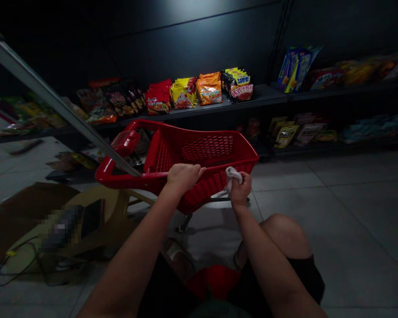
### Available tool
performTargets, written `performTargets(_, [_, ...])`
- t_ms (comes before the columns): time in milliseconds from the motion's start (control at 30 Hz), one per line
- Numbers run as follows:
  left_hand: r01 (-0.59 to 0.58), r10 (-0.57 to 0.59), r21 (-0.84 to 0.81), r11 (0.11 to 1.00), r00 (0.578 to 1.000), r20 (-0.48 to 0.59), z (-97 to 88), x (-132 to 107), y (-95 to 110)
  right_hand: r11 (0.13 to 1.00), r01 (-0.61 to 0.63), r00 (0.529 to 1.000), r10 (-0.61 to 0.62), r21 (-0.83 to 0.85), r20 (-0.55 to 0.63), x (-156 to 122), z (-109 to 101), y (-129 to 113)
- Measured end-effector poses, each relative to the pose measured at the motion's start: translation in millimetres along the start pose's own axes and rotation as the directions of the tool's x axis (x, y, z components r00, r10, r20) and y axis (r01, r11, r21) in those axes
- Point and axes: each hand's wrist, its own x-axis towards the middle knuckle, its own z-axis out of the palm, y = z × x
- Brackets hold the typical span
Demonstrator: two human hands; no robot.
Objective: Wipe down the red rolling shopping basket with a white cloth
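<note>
A red plastic shopping cart point(152, 152) stands before me, its handle end to the left and its lattice basket to the right. My left hand point(183, 177) is closed over the near rim of the basket, fingers wrapped round the edge. Close to the basket's right end, my right hand point(241, 189) grips a white cloth point(232, 174). The cloth hangs against the outer near side of the basket, bunched at the top. A metal pole point(66, 108) crosses the view at a slant and ends in front of the cart's handle.
Shelves point(268, 93) behind the cart carry snack bags, among them orange packets point(209, 88) and blue bags point(295, 68). At left, a low round stool point(112, 212) bears a dark phone-like device point(93, 217), with a black cable point(16, 254) beside it. My knees flank the near floor.
</note>
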Motion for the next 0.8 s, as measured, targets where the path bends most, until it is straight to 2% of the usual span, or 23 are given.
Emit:
performTargets(33, [0.001,-0.001,0.006,1.0,1.0,0.002,0.1,0.1,-0.2,0.998,-0.062,0.99,0.064,0.023,-0.125,12.2,-1.5,2.3])
performTargets(67, [0.001,-0.001,0.011,1.0,1.0,0.003,-0.1,0.3,-0.1,0.993,-0.103,0.974,0.111,0.05,-0.197,18.9,-1.6,2.8])
performTargets(100, [-0.002,0.002,0.015,1.0,1.0,0.005,-0.4,0.5,0.3,0.99,-0.118,0.969,0.13,0.071,-0.21,19.4,0.0,1.2])
performTargets(133, [-0.007,0.007,0.017,1.0,1.0,0.007,-0.9,0.5,0.9,0.991,-0.104,0.979,0.117,0.085,-0.166,13.6,3.0,-2.2])
performTargets(200, [-0.013,0.013,0.019,1.0,1.0,0.009,-2.1,0.2,2.4,0.995,-0.016,0.997,0.009,0.101,0.072,-12.8,12.0,-13.2])
performTargets(233, [-0.014,0.014,0.021,1.0,1.0,0.01,-2.6,-0.3,3.1,0.993,0.043,0.97,-0.067,0.109,0.233,-30.0,16.8,-19.5])
performTargets(267, [-0.014,0.014,0.024,1.0,1.0,0.009,-3.0,-0.9,3.5,0.988,0.099,0.909,-0.137,0.116,0.393,-47.0,21.0,-25.3])
performTargets(300, [-0.012,0.012,0.029,1.0,1.0,0.008,-3.3,-1.7,3.5,0.981,0.148,0.827,-0.19,0.122,0.529,-61.6,23.9,-30.0])
performTargets(333, [-0.009,0.009,0.034,0.999,1.0,0.005,-3.4,-2.6,3.2,0.975,0.183,0.752,-0.219,0.122,0.621,-71.9,25.3,-32.7])
performTargets(367, [-0.006,0.006,0.039,0.999,1.0,0.002,-3.3,-3.6,2.5,0.972,0.207,0.705,-0.23,0.116,0.671,-76.8,24.9,-33.1])
performTargets(400, [-0.006,0.006,0.042,0.999,1.0,0.003,-3.2,-4.6,1.4,0.97,0.219,0.695,-0.231,0.106,0.681,-75.7,22.6,-31.0])
performTargets(433, [-0.005,0.005,0.043,0.999,1.0,0.006,-3.0,-5.6,0.0,0.972,0.216,0.727,-0.222,0.09,0.649,-68.8,18.7,-26.3])
performTargets(467, [-0.006,0.006,0.042,0.999,1.0,0.011,-2.9,-6.4,-1.5,0.979,0.194,0.796,-0.197,0.066,0.572,-57.1,13.5,-19.3])
performTargets(533, [-0.014,0.013,0.039,0.999,1.0,0.026,-2.8,-7.7,-4.7,0.997,0.079,0.957,-0.078,0.009,0.28,-24.9,1.6,-1.3])
performTargets(567, [-0.017,0.015,0.039,0.999,0.999,0.034,-2.8,-8.0,-6.1,1.0,-0.001,0.994,0.002,-0.008,0.107,-8.3,-3.8,7.9])
performTargets(600, [-0.019,0.017,0.038,0.999,0.999,0.038,-2.9,-8.1,-7.1,0.997,-0.079,0.996,0.078,-0.011,-0.05,6.1,-8.0,15.9])
performTargets(633, [-0.02,0.018,0.038,0.999,0.999,0.042,-3.1,-8.0,-7.9,0.99,-0.143,0.976,0.141,0.0,-0.164,16.4,-10.2,22.0])
performTargets(667, [-0.022,0.02,0.038,0.999,0.999,0.044,-3.2,-7.6,-8.4,0.983,-0.182,0.959,0.183,0.021,-0.217,21.4,-10.2,25.5])
performTargets(700, [-0.022,0.021,0.037,0.999,0.999,0.044,-3.4,-7.1,-8.4,0.98,-0.195,0.958,0.2,0.044,-0.207,20.2,-7.9,26.2])
performTargets(733, [-0.021,0.02,0.036,0.999,0.999,0.043,-3.6,-6.4,-8.2,0.981,-0.184,0.971,0.191,0.064,-0.144,12.9,-3.5,24.3])
performTargets(800, [-0.019,0.017,0.035,0.999,0.999,0.046,-4.0,-5.0,-7.0,0.991,-0.101,0.99,0.092,0.082,0.109,-16.6,9.5,14.7])
